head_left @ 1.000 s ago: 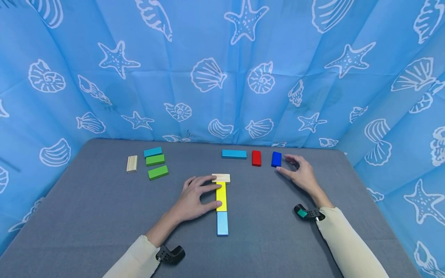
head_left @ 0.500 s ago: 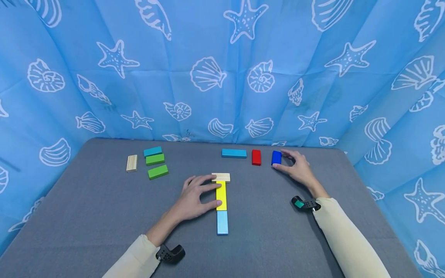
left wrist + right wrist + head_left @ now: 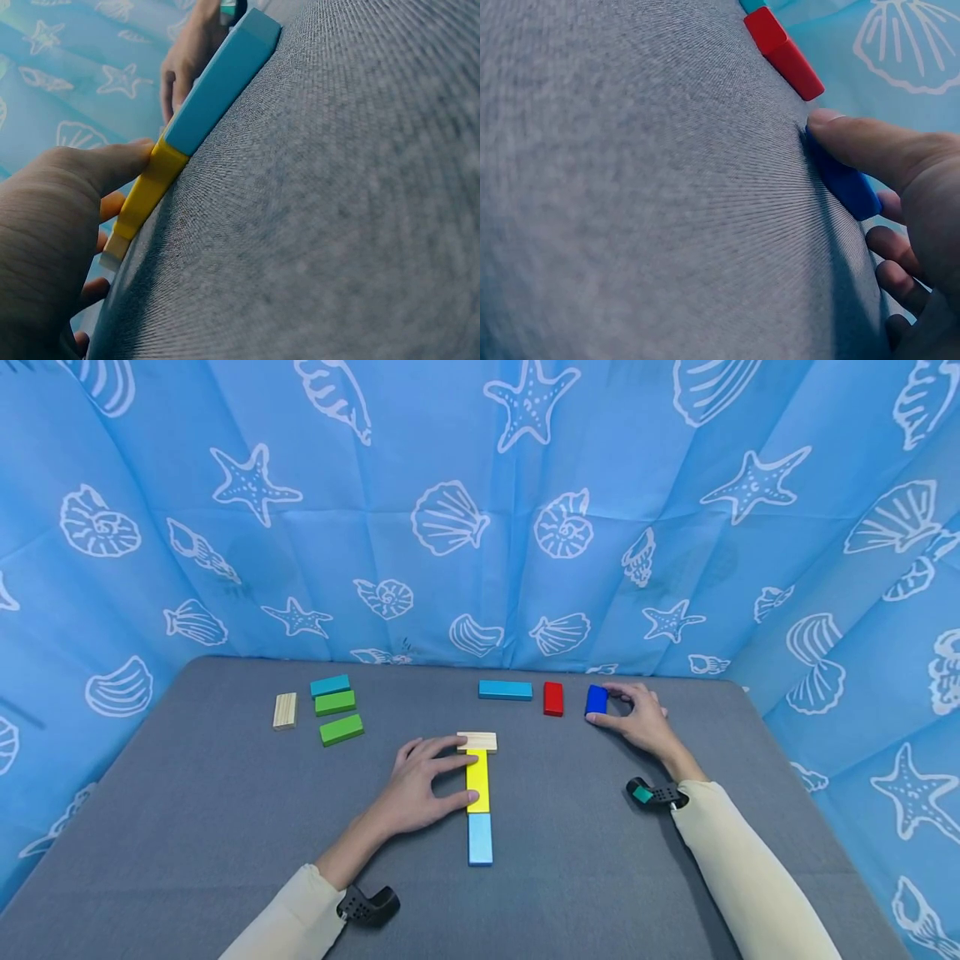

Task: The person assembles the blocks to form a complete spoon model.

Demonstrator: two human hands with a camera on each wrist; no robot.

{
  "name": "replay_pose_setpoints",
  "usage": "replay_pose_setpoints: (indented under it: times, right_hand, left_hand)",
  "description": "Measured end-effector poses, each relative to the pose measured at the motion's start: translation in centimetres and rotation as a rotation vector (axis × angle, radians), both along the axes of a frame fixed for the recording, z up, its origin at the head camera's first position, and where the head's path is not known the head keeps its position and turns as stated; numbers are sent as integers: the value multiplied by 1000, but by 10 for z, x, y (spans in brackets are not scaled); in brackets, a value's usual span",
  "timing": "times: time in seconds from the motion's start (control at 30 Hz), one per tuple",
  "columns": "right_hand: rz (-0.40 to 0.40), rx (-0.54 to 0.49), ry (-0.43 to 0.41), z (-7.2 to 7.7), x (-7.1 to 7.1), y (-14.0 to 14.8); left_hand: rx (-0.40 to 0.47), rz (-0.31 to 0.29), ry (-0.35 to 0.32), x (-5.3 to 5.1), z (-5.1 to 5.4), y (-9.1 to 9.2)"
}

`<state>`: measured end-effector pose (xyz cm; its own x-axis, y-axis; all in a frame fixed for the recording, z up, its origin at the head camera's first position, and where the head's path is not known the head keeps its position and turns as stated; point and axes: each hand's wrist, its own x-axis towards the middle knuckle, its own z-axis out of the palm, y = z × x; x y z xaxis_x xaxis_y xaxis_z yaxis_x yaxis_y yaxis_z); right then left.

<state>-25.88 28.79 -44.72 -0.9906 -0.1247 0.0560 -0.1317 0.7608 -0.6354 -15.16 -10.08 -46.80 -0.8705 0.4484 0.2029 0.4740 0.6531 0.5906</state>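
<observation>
Right Hand Closing on Dark Blue Block

The dark blue block (image 3: 597, 699) is lying flat toward the far right of the grey table (image 3: 555, 860), showing a smooth, rectangular top. Over the last second, the right hand (image 3: 641, 718) has been drawing in; its thumb and fingers are now pinching the block, so reaching is apparently giving way to gripping. The red block (image 3: 552, 699) is lying apart, leftward. The left hand (image 3: 420, 789), fingers extended, is touching the yellow block (image 3: 477, 777).

Yellow block (image 3: 480, 779), blue block (image 3: 597, 700), both flat
</observation>
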Motion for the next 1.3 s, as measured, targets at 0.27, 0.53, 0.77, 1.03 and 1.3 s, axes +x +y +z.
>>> replay_pose_setpoints:
  times: [0.27,0.53,0.77,1.03,1.3]
  right_hand:
    - [-21,-54,0,3,2,2]
    - [-16,-105,15,12,13,-1]
    - [57,-145,48,20,26,-6]
    - [109,-158,34,29,41,-15]
    - [175,-150,71,33,54,-25]
  left_hand:
    - [-9,-6,-1,-1,0,0]
    - [-13,0,-4,-2,0,0]
    - [-10,5,-3,-1,1,1]
    - [-13,4,-1,-1,0,1]
    - [-10,2,0,-1,-1,0]
